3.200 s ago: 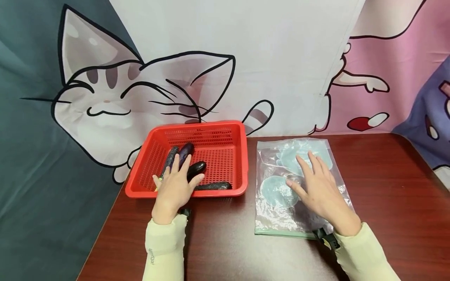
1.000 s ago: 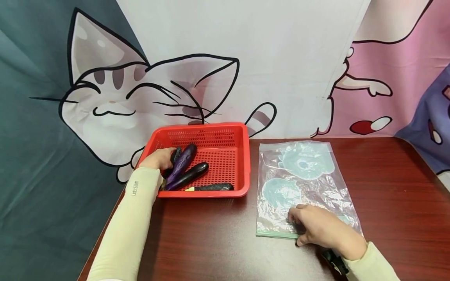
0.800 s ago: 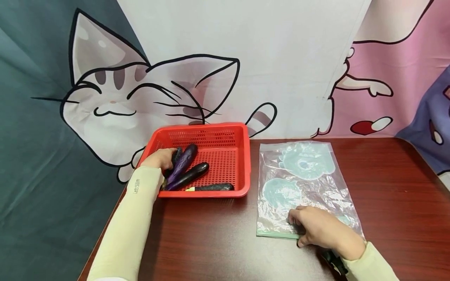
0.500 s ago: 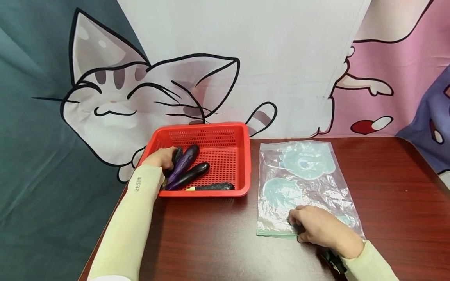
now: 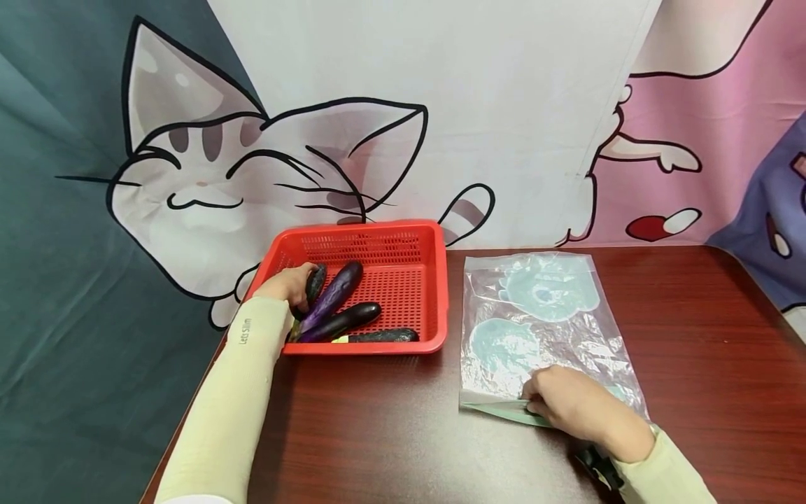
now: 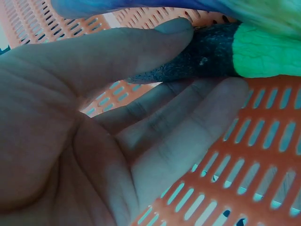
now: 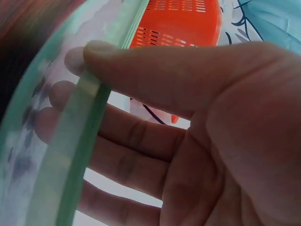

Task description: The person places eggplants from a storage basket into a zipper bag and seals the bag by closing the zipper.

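Note:
In the red basket (image 5: 365, 348), my left hand (image 5: 288, 285) pinches a dark, rough-skinned vegetable (image 6: 204, 54) with a bright green end, thumb above and fingers below. Beside it lie a purple eggplant (image 5: 336, 290) and a darker glossy eggplant (image 5: 352, 318). Another dark rough vegetable (image 5: 387, 336) with a pale end rests along the basket's near side. My right hand (image 5: 582, 406) grips the near, green-edged opening of a clear zip bag (image 5: 573, 336) lying flat on the table. In the right wrist view the thumb and fingers pinch the green zip strip (image 7: 82, 141).
The dark red wooden table (image 5: 390, 427) bears the basket at the left and the bag to its right. Behind it hangs a cloth (image 5: 529, 105) printed with a cat. A dark band (image 5: 598, 467) circles my right wrist.
My left hand has reached into the basket's left side and taken hold of the rough vegetable; the eggplants shifted slightly right. My right hand has come down to the bag and lifted its near edge.

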`<action>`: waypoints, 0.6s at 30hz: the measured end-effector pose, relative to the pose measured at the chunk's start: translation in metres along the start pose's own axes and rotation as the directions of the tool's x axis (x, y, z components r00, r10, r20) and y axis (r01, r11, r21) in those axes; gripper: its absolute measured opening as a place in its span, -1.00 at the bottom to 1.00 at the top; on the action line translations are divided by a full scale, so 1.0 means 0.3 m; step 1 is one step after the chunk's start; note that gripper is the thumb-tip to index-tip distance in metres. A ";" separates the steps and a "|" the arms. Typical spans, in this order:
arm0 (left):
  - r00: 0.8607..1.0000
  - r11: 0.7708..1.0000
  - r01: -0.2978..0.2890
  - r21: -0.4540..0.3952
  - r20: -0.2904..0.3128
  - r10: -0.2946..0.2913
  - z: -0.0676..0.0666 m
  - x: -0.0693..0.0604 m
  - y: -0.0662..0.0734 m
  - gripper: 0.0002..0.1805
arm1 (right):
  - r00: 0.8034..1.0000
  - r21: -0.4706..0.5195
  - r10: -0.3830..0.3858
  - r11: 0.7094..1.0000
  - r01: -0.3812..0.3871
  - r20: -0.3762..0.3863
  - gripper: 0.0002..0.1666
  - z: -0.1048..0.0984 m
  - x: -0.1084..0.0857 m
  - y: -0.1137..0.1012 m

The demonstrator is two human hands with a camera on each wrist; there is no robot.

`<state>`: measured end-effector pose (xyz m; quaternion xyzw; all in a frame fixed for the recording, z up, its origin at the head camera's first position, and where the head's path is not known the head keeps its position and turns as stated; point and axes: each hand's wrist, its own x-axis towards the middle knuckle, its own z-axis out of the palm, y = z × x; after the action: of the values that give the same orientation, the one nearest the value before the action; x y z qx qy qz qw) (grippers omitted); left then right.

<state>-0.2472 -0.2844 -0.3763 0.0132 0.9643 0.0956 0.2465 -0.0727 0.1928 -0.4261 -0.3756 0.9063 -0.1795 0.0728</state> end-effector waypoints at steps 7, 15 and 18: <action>1.000 0.999 0.002 0.033 0.000 -0.002 -0.002 -0.010 -0.001 0.05 | 0.997 0.028 0.042 0.999 -0.041 -0.061 -0.65 -0.009 0.003 -0.003; 1.000 0.996 -0.009 0.087 -0.023 0.011 -0.023 -0.040 0.007 -0.01 | 0.986 -0.040 0.048 0.998 -0.055 -0.158 -0.77 -0.027 0.008 -0.010; 0.999 0.995 -0.014 0.098 -0.034 0.017 -0.037 -0.053 0.018 -0.09 | 0.981 -0.046 0.087 0.994 -0.096 -0.175 -0.77 -0.030 0.010 -0.013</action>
<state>-0.2387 -0.2823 -0.3584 0.0311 0.9718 0.0503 0.2282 -0.0748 0.1906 -0.4163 -0.3184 0.9301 -0.1829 -0.0080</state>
